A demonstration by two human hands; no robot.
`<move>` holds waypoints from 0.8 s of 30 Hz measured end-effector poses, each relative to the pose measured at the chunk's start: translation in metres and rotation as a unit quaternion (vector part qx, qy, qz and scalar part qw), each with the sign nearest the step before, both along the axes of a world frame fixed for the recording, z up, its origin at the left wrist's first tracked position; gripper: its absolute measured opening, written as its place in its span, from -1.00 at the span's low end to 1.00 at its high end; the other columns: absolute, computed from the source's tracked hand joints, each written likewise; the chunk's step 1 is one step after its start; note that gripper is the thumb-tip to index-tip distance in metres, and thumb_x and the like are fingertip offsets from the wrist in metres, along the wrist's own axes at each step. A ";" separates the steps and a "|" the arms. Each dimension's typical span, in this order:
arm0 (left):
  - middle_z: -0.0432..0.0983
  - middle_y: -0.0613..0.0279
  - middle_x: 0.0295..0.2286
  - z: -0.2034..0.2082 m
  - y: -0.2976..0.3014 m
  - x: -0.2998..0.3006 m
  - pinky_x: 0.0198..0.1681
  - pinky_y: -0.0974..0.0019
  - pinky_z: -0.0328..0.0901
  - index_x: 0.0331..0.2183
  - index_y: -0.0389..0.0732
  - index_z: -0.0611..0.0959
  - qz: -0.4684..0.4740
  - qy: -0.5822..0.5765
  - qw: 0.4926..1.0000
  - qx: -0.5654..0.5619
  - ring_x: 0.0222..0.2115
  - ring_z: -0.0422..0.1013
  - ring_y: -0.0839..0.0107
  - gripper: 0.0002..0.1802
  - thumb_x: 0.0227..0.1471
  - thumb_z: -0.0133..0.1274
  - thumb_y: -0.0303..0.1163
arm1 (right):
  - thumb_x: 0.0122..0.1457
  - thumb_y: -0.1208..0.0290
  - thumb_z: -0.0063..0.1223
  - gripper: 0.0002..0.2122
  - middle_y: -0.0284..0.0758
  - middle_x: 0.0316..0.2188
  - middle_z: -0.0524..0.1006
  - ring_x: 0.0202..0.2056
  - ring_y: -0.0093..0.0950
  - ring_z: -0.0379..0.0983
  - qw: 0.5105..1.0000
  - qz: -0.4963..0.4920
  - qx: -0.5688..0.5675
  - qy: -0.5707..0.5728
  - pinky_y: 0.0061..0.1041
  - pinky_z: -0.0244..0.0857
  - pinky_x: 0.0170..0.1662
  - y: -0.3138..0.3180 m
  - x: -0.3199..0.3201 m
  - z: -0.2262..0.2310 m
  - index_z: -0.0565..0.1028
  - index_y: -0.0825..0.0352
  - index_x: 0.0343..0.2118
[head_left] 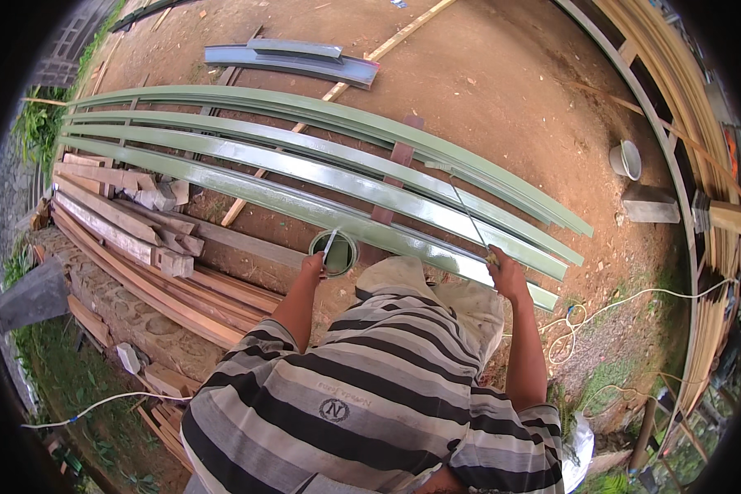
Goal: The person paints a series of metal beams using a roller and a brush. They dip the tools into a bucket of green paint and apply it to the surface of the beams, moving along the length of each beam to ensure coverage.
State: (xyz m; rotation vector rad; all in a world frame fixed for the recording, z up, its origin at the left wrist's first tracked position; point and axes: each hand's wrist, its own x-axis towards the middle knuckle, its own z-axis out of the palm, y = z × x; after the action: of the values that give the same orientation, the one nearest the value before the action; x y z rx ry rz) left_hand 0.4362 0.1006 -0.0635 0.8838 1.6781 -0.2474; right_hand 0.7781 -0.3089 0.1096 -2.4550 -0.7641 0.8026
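Your right hand (507, 273) is wrapped round the yellow handle (492, 258) of what looks like a small paint roller, near the right ends of the green beams (305, 211). Its thin rod (470, 216) runs forward and leftward from your fist, over the nearer beams, to a small pale head (438, 165) by the near edge of the farthest ones, right of the brown crosspiece (402, 155). Whether the head presses on the surface is too small to tell.

Your left hand (311, 267) sits at the left rim of the paint bucket (356, 253), its fingers closed on a pale strip (330, 244) that crosses the mouth; you cannot be sure whether that is the carrying handle or a tool. The bucket is just beside the near edge of the nearest beam, with dark green paint inside.

Expect the roller to be light, with a stiff but slightly springy rod; its handle is the place to hold, since the head is probably wet and slick. The bucket should feel heavier and slosh if tipped, so keep it level by its handle or rim. The glossy beams look rigid and long, likely heavy, and slippery if wet.
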 end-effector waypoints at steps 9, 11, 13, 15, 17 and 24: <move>0.32 0.15 -0.63 0.023 -0.047 -0.044 -0.67 0.23 0.14 -0.48 -0.31 0.47 0.157 -0.004 0.987 0.014 -0.75 0.16 0.38 -0.56 0.10 0.04 -0.07 | 0.13 0.35 -0.02 -0.59 0.05 -0.23 0.56 -0.16 -0.02 0.52 0.974 0.162 -0.153 -0.043 -0.09 0.38 -0.05 0.098 0.090 -0.017 0.42 0.09 0.09; 0.31 0.17 -0.65 0.029 -0.070 -0.054 -0.69 0.24 0.13 -0.51 -0.30 0.47 0.207 -0.007 0.978 0.018 -0.75 0.15 0.39 -0.56 0.10 0.04 -0.07 | 0.19 0.34 -0.18 -0.61 0.04 -0.19 0.56 -0.09 -0.02 0.49 0.966 0.170 -0.191 -0.038 -0.10 0.36 -0.01 0.116 0.103 -0.024 0.42 0.06 0.10; 0.28 0.21 -0.68 0.043 -0.104 -0.066 -0.71 0.26 0.11 -0.54 -0.29 0.46 0.236 -0.022 0.970 0.053 -0.75 0.15 0.40 -0.56 0.11 0.04 -0.08 | 0.21 0.35 -0.23 -0.61 0.03 -0.16 0.55 -0.07 -0.02 0.48 0.960 0.196 -0.180 -0.083 -0.12 0.35 0.01 0.117 0.104 -0.036 0.43 0.05 0.10; 0.26 0.24 -0.71 0.054 -0.124 -0.073 -0.73 0.29 0.09 -0.54 -0.27 0.46 0.280 0.004 0.956 0.089 -0.77 0.16 0.43 -0.57 0.12 0.03 -0.10 | 0.20 0.36 -0.21 -0.61 0.02 -0.16 0.55 -0.10 -0.02 0.49 0.955 0.224 -0.179 -0.081 -0.13 0.36 0.01 0.131 0.116 -0.041 0.43 0.03 0.10; 0.28 0.24 -0.71 0.060 -0.144 -0.085 -0.74 0.30 0.10 -0.52 -0.26 0.47 0.311 -0.001 0.940 0.137 -0.78 0.17 0.43 -0.60 0.12 0.02 -0.11 | 0.17 0.33 -0.13 -0.60 0.02 -0.21 0.56 -0.14 -0.02 0.51 0.951 0.242 -0.172 -0.083 -0.11 0.37 -0.01 0.134 0.132 -0.052 0.43 0.05 0.10; 0.36 0.24 -0.68 0.079 -0.200 -0.132 -0.72 0.30 0.18 -0.44 -0.16 0.49 0.469 0.014 0.875 0.125 -0.79 0.21 0.45 -0.72 0.13 -0.01 -0.16 | 0.16 0.31 -0.09 -0.61 0.01 -0.22 0.56 -0.15 -0.03 0.51 0.938 0.290 -0.169 -0.085 -0.11 0.38 -0.04 0.122 0.190 -0.086 0.44 0.06 0.08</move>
State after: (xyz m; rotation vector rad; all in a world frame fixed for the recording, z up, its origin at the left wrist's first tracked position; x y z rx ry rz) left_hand 0.3039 -0.0997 0.0158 0.1565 1.9983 0.6336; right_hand 0.9686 -0.1870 0.0239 -2.6469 -1.5799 0.9983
